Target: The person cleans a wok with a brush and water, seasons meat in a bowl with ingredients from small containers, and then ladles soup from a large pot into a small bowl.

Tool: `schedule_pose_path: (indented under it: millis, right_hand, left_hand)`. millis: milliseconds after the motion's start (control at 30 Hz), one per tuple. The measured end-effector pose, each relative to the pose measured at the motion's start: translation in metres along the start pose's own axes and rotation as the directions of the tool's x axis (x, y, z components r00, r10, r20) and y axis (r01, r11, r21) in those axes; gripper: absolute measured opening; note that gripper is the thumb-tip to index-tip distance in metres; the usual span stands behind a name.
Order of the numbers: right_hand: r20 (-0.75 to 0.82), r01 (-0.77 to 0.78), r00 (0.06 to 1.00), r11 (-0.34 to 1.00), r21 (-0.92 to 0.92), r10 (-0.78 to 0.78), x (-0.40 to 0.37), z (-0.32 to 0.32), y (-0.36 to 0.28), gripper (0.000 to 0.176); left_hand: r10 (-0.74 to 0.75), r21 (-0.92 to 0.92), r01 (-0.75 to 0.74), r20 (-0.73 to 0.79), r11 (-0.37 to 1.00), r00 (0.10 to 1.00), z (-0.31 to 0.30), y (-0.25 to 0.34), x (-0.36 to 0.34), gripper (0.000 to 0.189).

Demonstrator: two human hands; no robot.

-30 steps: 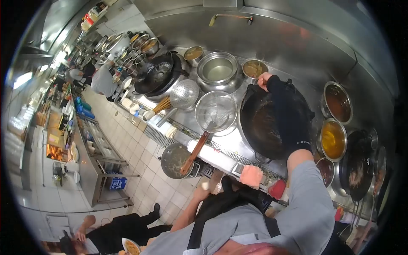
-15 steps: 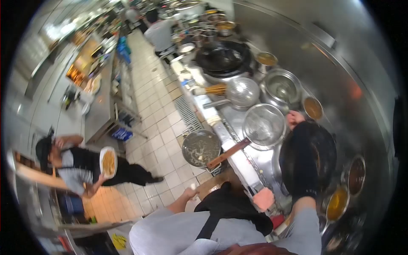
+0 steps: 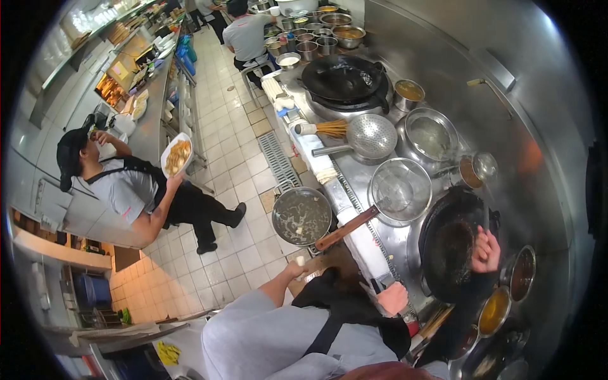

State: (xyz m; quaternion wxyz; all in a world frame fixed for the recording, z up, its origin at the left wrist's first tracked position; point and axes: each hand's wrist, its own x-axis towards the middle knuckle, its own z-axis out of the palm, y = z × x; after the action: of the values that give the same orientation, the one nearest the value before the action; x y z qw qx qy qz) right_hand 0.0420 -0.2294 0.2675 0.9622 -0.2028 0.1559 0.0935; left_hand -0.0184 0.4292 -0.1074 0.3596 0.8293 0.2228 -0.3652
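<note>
My right hand is closed round the handle of a metal ladle, above the right side of a black wok. The ladle's bowl is up beside a metal container of brown sauce, overlapping its rim in this view. Brown residue marks the inside of the wok. Down at my left side, my left hand is closed on a small white thing whose kind I cannot tell. Near that hand stands a large pot of cloudy liquid, below counter height.
A wood-handled strainer, a perforated scoop and a bamboo brush lie along the counter. Behind them sit a pot of water and a second wok. A co-worker stands left, holding a plate of food.
My right hand has moved from beside the water pot back over the wok, bringing the ladle to the sauce container. The co-worker has turned and raised the plate. My left hand stays low.
</note>
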Motion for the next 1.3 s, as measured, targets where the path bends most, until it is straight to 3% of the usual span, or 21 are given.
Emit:
schedule_pose_path:
  millis: [67,200,233,333,433,533,567,600,667,700,733,767,800,833,933,1067,1100,1133,1167,1200,1300]
  right_hand:
    - [-0.072,0.036,0.997,0.999,-0.035,-0.039,-0.052,0.009,0.000,0.037]
    - [-0.189,0.032,0.981,0.999,-0.008,-0.033,-0.130,-0.015,0.001,0.039]
    - [-0.318,0.036,0.948,0.995,0.088,-0.006,-0.142,-0.007,0.009,0.035]
    - [-0.514,0.024,0.858,1.000,-0.003,-0.022,-0.165,-0.027,0.030,0.034]
    - [-0.699,-0.198,0.688,0.878,-0.436,-0.192,-0.171,-0.040,0.060,0.023]
    - [-0.638,-0.452,0.647,0.463,-0.762,-0.418,-0.158,-0.064,0.080,0.027]
    - [0.002,-0.383,0.678,-0.356,-0.853,-0.735,-0.157,-0.164,0.080,0.038]
    - [-0.176,-0.594,0.610,-0.299,-0.747,-0.772,-0.128,-0.062,0.100,0.047]
    - [-0.173,-0.570,0.573,-0.238,-0.786,-0.801,-0.085,-0.029,0.101,0.044]
    - [-0.134,-0.565,0.487,-0.194,-0.802,-0.863,-0.056,-0.029,0.106,0.044]
    - [0.002,-0.426,0.529,-0.267,-0.864,-0.849,-0.030,-0.023,0.106,0.044]
    - [0.001,-0.343,0.520,-0.210,-0.915,-0.854,0.002,-0.027,0.107,0.043]
    - [-0.148,-0.284,0.561,-0.022,-0.959,-0.815,0.030,0.000,0.107,0.043]
    - [-0.004,-0.167,0.581,-0.114,-0.979,-0.814,0.078,-0.053,0.100,0.039]
    - [-0.078,-0.371,0.547,-0.159,-0.915,-0.833,0.171,-0.034,0.100,0.034]
    - [-0.087,-0.294,0.694,-0.172,-0.940,-0.715,0.273,-0.046,0.093,0.032]
    - [-0.234,-0.124,0.763,0.219,-0.968,-0.603,0.288,-0.039,0.086,0.029]
    - [-0.312,0.008,0.843,0.590,-0.807,-0.438,0.301,-0.031,0.079,0.026]
    - [-0.304,0.081,0.917,0.868,-0.490,-0.257,0.312,-0.024,0.074,0.023]
    - [-0.208,0.085,0.973,0.993,-0.083,-0.101,0.317,-0.018,0.069,0.021]
    - [-0.038,-0.012,0.999,0.902,0.432,0.031,0.281,0.047,0.036,0.015]
  left_hand:
    - [0.037,0.147,-0.038,0.009,0.988,0.999,-0.005,-0.018,-0.006,0.064]
    - [-0.099,0.204,0.075,0.111,0.976,0.989,-0.004,-0.053,0.008,0.066]
    - [-0.095,0.200,0.069,0.125,0.977,0.988,-0.005,-0.058,0.011,0.066]
    - [-0.099,0.194,0.073,0.127,0.978,0.987,-0.008,-0.056,0.021,0.069]
    - [-0.022,0.191,0.007,0.077,0.982,0.997,-0.015,-0.031,0.033,0.068]
    - [-0.012,0.072,0.007,0.058,0.997,0.998,-0.032,0.015,0.034,0.063]
    - [-0.021,0.031,0.018,0.073,0.999,0.997,-0.035,0.025,0.030,0.061]
    - [0.004,-0.042,-0.002,0.055,0.999,0.998,-0.030,0.017,0.044,0.059]
    - [0.063,-0.141,-0.054,0.056,0.988,0.996,-0.013,-0.013,0.098,0.053]
    - [-0.007,-0.262,0.036,0.110,0.964,0.994,-0.042,0.061,0.010,0.043]
    - [0.097,-0.209,-0.071,0.118,0.975,0.988,-0.034,0.050,0.020,0.039]
    - [0.201,-0.178,-0.179,0.114,0.968,0.973,-0.029,0.028,0.030,0.035]
    - [0.086,-0.263,-0.047,0.137,0.964,0.987,-0.032,0.035,0.019,0.032]
    - [-0.030,-0.344,0.084,0.159,0.935,0.987,-0.036,0.043,0.005,0.028]
    - [-0.040,-0.266,0.096,0.209,0.959,0.977,-0.036,0.007,0.001,0.032]
    - [-0.097,-0.201,0.108,0.064,0.974,0.993,-0.044,-0.022,-0.053,0.031]
    - [-0.175,-0.177,0.188,0.088,0.966,0.981,-0.044,-0.042,-0.052,0.030]
    - [0.010,-0.079,-0.001,0.119,0.997,0.993,-0.043,-0.081,-0.048,0.029]
    - [0.046,0.019,-0.049,0.136,0.999,0.990,-0.045,-0.102,-0.051,0.030]
    - [0.089,0.159,-0.114,0.159,0.981,0.983,-0.045,-0.119,-0.052,0.030]
    - [0.184,0.425,-0.276,0.246,0.862,0.952,-0.046,-0.151,-0.054,0.032]
